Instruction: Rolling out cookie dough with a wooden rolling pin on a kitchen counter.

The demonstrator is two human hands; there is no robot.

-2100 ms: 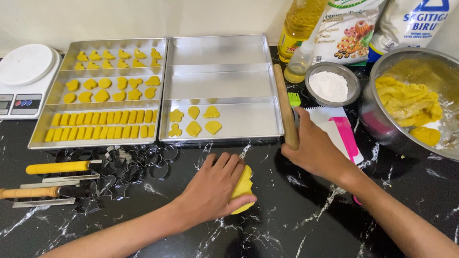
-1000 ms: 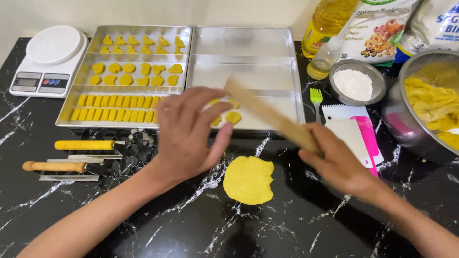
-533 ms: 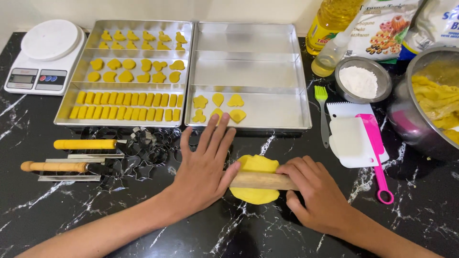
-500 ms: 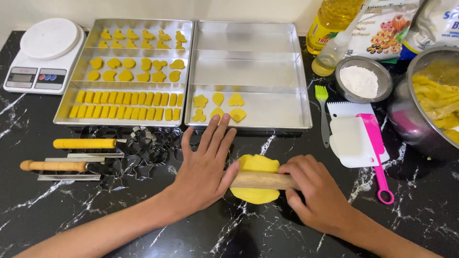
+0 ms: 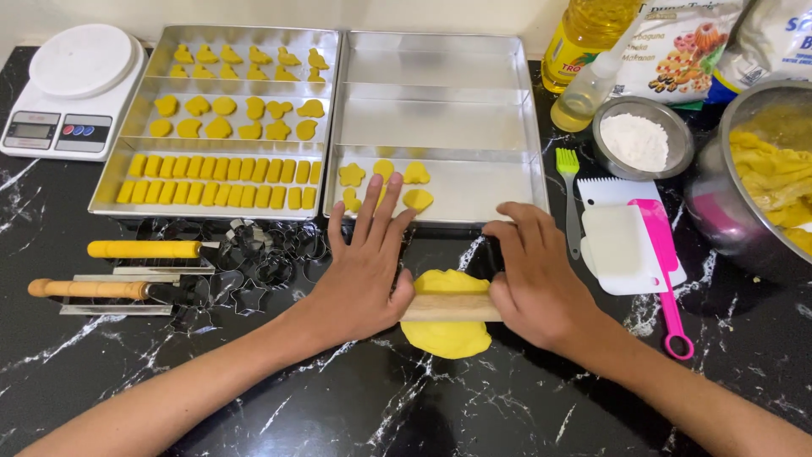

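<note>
A flat round of yellow dough [image 5: 447,337] lies on the black marble counter [image 5: 474,406]. A wooden rolling pin [image 5: 448,307] rests across it. My left hand [image 5: 365,271] presses flat on the pin's left end, fingers spread. My right hand [image 5: 533,275] presses on its right end, fingers curved over it. Beyond my hands stands a metal tray [image 5: 474,118] holding a few cut yellow shapes [image 5: 385,182] in its near row.
A second tray [image 5: 135,173] at the left is filled with several yellow cut pieces. Metal cutters [image 5: 262,258] and two handled tools [image 5: 127,269] lie left of my hands. A white scraper [image 5: 617,245], pink spatula [image 5: 668,271], flour bowl [image 5: 641,140], dough bowl [image 5: 761,178], oil bottle [image 5: 584,38] and scale [image 5: 72,89] surround.
My right hand picked up the rolling pin from beside the tray and laid it across the dough. Both hands now press on it, having rolled it slightly.
</note>
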